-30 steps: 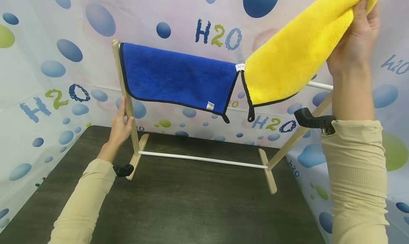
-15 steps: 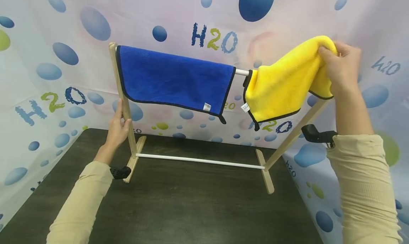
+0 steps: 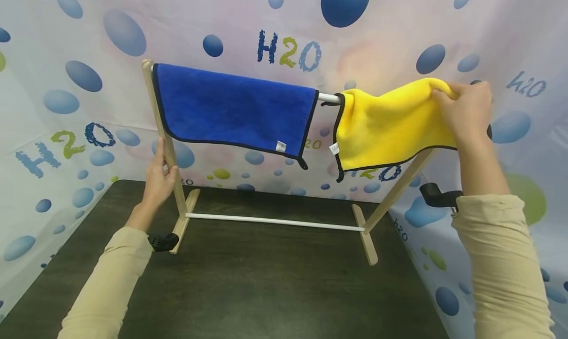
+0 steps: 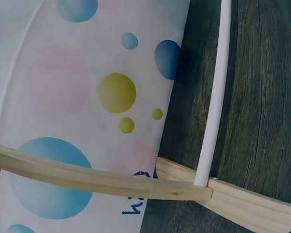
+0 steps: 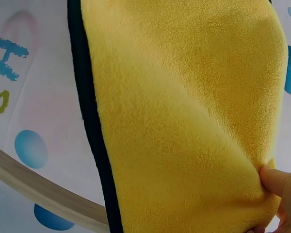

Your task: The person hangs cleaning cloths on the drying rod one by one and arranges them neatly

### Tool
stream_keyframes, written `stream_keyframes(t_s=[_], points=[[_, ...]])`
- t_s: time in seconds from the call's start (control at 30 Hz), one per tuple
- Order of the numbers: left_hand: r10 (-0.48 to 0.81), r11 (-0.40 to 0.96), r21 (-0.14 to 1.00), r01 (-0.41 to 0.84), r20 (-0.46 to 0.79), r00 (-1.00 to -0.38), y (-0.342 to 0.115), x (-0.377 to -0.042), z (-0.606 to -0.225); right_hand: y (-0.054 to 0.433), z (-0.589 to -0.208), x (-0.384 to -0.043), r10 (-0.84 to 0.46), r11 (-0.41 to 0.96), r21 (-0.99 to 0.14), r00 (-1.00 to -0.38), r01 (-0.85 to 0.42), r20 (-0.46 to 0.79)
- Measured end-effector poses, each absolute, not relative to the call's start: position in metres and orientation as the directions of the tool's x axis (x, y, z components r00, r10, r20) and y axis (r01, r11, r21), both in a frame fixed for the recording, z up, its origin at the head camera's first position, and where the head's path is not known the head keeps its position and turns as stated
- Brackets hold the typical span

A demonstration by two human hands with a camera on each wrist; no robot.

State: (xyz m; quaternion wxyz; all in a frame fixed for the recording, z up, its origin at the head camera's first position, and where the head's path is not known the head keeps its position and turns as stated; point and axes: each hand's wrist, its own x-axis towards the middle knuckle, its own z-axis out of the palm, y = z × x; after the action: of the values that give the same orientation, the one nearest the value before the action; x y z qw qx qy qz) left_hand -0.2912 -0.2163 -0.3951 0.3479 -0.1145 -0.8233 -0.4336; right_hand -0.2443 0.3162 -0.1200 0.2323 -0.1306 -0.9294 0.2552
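A wooden rack with white rods stands on the dark table. A blue towel (image 3: 235, 112) with black edging hangs folded over its top rod (image 3: 328, 97), on the left. To the right, a yellow towel (image 3: 386, 127) with black edging drapes over the same rod. My right hand (image 3: 470, 112) pinches the yellow towel's upper right part between thumb and fingers; the thumb (image 5: 279, 180) presses into the cloth in the right wrist view. My left hand (image 3: 159, 183) holds the left post (image 3: 170, 156) about midway up, thumb on one side. Only a bit of that hand shows in the left wrist view.
The rack's right post (image 3: 399, 188) slants down to a wooden foot (image 3: 366, 240). A lower white rod (image 3: 275, 221) joins both sides just above the dark tabletop (image 3: 266, 280). Behind hangs a white curtain (image 3: 177, 13) printed with bubbles and "H2O".
My right hand has come down and slightly left with the yellow towel, which now lies spread over the rod instead of hanging raised above it. My left hand stays on the post.
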Motion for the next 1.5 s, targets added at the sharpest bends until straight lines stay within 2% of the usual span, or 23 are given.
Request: stream_keyframes(t_s=[0.13,0.33,0.43,0.53,0.73,0.9,1.2,1.37,1.5], points=[[-0.193,0.580,0.656,0.483,0.687,-0.701,-0.207,-0.288,-0.393,0.321,-0.126,-0.244,0.354,0.843,-0.521,-0.866,0.132,0.353],[-0.429,0.496,0.702,0.512,0.710,-0.558,-0.175,-0.284,-0.385,0.330,-0.133,-0.243,0.332,0.859,-0.496,-0.876,0.128,0.350],[-0.455,0.466,0.685,0.560,0.728,-0.512,-0.155,-0.280,-0.377,0.334,-0.138,-0.243,0.318,0.861,-0.493,-0.886,0.122,0.336],[-0.391,0.447,0.632,0.633,0.774,-0.497,-0.134,-0.277,-0.366,0.336,-0.144,-0.244,0.314,0.854,-0.506,-0.895,0.120,0.318],[-0.168,0.345,0.514,0.785,0.857,-0.487,-0.090,-0.270,-0.343,0.334,-0.152,-0.245,0.322,0.841,-0.528,-0.894,0.120,0.310],[0.008,0.237,0.474,0.848,0.872,-0.490,-0.051,-0.265,-0.325,0.334,-0.153,-0.246,0.305,0.852,-0.513,-0.894,0.102,0.328],[0.338,0.176,0.525,0.833,0.763,-0.552,0.013,-0.267,-0.300,0.335,-0.152,-0.247,0.271,0.870,-0.488,-0.901,0.078,0.340],[0.417,0.194,0.542,0.818,0.709,-0.569,0.038,-0.269,-0.289,0.335,-0.150,-0.248,0.257,0.878,-0.474,-0.905,0.071,0.339],[0.428,0.226,0.566,0.793,0.673,-0.603,0.053,-0.274,-0.285,0.336,-0.150,-0.249,0.263,0.874,-0.480,-0.906,0.078,0.331]])
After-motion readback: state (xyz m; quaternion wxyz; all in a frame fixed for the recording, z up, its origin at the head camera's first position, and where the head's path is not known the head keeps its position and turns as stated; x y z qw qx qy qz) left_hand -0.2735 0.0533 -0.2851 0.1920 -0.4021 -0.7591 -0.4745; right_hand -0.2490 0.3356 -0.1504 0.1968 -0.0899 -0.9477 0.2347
